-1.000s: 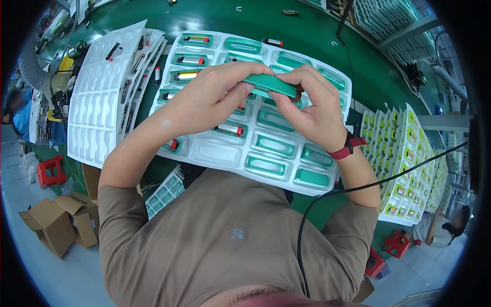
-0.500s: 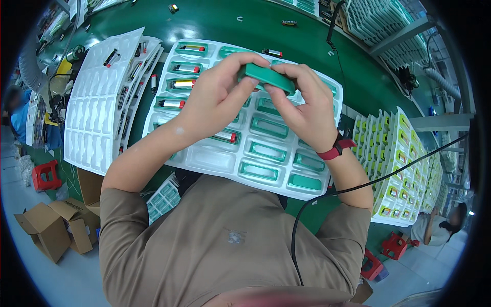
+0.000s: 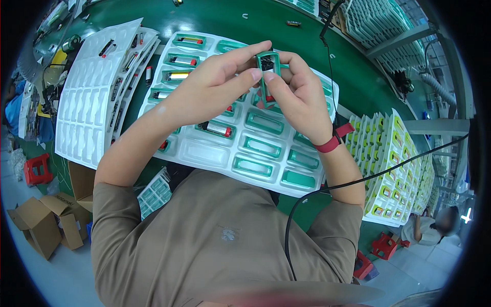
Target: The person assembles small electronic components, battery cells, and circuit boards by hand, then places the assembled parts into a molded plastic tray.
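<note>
Above a white moulded tray (image 3: pixel 204 152) I hold a green plastic housing (image 3: pixel 276 65), tipped up so its open side shows. Black and red parts lie inside it. My right hand (image 3: pixel 299 97) grips the housing from the right, thumb across its front. On the other side, my left hand (image 3: pixel 220 82) pinches its upper end between forefinger and thumb. In the tray's pockets sit several green housings (image 3: pixel 264 123). Some at the left hold slim black, white and red cylindrical parts (image 3: pixel 216 129); one pocket near me has no housing.
Stacked white trays (image 3: pixel 84 102) with small cylindrical parts stand at the left, and trays of yellow-green pieces (image 3: pixel 391 174) at the right. A black cable (image 3: pixel 358 185) crosses my right forearm. Loose parts lie on the green bench (image 3: pixel 220 18). Cardboard boxes (image 3: pixel 41 225) are at lower left.
The green housing has turned from lying crosswise, smooth outer side showing, to upright with its open side and inner parts showing. Both hands have kept hold; the view has shifted slightly.
</note>
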Tool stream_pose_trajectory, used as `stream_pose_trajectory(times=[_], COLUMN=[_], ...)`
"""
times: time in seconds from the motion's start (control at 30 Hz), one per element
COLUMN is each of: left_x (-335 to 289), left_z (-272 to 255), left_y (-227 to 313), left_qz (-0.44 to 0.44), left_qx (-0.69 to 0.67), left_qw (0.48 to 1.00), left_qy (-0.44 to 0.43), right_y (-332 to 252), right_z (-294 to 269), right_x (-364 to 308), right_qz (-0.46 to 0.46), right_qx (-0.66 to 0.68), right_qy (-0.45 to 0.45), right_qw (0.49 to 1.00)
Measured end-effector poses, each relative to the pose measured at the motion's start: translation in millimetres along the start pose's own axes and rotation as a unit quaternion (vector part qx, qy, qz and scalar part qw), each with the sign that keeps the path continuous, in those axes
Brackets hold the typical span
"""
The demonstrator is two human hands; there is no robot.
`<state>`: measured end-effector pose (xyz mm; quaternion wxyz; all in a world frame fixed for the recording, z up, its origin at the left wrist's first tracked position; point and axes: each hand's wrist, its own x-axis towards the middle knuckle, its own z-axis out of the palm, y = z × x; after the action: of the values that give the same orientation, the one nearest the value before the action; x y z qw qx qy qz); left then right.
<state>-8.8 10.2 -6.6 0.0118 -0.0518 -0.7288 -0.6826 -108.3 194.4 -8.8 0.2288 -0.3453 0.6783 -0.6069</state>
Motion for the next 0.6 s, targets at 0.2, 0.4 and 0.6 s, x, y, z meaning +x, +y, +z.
stream_pose_trajectory(times=[0.2, 0.4, 0.6], left_x=[-3, -3, -1], left_z=[-6, 3, 6], left_y=[12, 2, 3], left_qz=[0.004, 0.025, 0.022], left_qx=[0.058, 0.052, 0.033], left_qw=[0.998, 0.998, 0.998], left_qy=[-0.037, 0.000, 0.041], right_y=[-1, 1, 4], right_z=[7, 8, -1], right_x=[-2, -1, -2], right_qz=[-0.019, -0.040, -0.054], right_qx=[-0.001, -0.042, -0.002], right_qy=[-0.002, 0.012, 0.037], right_qw=[1.000, 0.998, 0.998])
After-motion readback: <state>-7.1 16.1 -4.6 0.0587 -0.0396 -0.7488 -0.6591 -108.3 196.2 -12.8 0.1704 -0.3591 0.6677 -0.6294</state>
